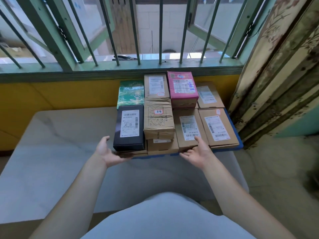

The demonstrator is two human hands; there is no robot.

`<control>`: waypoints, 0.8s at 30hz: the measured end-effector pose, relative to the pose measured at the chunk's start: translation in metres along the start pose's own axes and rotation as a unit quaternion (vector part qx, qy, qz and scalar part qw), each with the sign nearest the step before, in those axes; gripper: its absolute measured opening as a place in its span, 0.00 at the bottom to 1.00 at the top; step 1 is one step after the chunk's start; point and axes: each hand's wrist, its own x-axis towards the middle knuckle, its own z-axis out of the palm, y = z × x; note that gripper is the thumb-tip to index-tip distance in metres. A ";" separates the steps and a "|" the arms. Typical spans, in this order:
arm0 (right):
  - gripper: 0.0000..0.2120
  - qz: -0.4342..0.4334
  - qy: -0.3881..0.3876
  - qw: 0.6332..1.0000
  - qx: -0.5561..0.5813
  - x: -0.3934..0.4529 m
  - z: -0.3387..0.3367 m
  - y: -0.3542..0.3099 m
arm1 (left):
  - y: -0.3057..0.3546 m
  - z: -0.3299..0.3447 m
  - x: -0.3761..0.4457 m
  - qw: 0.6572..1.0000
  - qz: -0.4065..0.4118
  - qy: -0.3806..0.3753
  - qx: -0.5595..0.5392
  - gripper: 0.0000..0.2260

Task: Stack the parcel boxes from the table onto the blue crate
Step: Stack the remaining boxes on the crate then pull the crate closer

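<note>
We hold our left hand [106, 150] and right hand [198, 152] out palm-up with fingers spread loose, gripping nothing, just in front of the stacked parcels. The blue crate [239, 141] shows only as an edge under the boxes, beyond our fingertips. Directly past our left hand sits a black box [129, 128], with a green box [131, 92] farther behind it. Between our hands rises a crumpled brown box [158, 118]. Just past our right thumb lies a flat brown box [189, 128], and a pink box [182, 88] sits on top farther back. The white table [60, 135] stretches under and left of our left hand.
</note>
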 end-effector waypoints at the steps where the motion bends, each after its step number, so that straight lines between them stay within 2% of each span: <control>1: 0.43 0.007 0.013 1.000 -0.009 0.000 0.001 0.004 | -0.001 -0.003 -0.001 1.000 -0.008 -0.001 0.010 0.31; 4: 0.43 0.047 0.050 0.997 -0.027 0.005 0.010 0.016 | 0.001 -0.011 0.006 0.998 -0.001 0.049 0.030 0.32; 7: 0.36 0.090 -0.034 0.995 0.001 0.005 0.028 0.029 | 0.003 -0.016 0.018 0.993 0.037 0.106 0.026 0.32; 9: 0.29 0.090 -0.063 0.994 0.018 0.001 0.040 0.032 | 0.005 -0.019 0.022 0.994 0.044 0.100 0.017 0.29; 11: 0.27 0.073 -0.078 0.994 0.027 -0.002 0.045 0.033 | 0.007 -0.021 0.024 0.994 0.043 0.088 0.038 0.26; 15: 0.27 0.056 -0.072 0.995 0.037 -0.002 0.039 0.031 | 0.011 -0.029 0.027 0.979 0.027 0.091 0.182 0.21; 17: 0.29 0.055 -0.048 0.997 -0.017 0.000 0.035 0.031 | 0.015 -0.029 0.027 0.960 0.019 0.110 0.256 0.19; 19: 0.32 0.058 -0.006 0.990 -0.125 0.002 0.029 0.027 | 0.022 -0.024 0.029 0.938 0.035 0.146 0.311 0.20; 21: 0.28 0.043 0.044 0.960 -0.272 -0.002 0.024 0.016 | 0.035 -0.013 0.036 0.918 0.108 0.187 0.332 0.20; 24: 0.20 -0.036 0.117 0.904 -0.409 -0.010 0.025 -0.027 | 0.069 0.018 0.046 0.883 0.254 0.214 0.331 0.11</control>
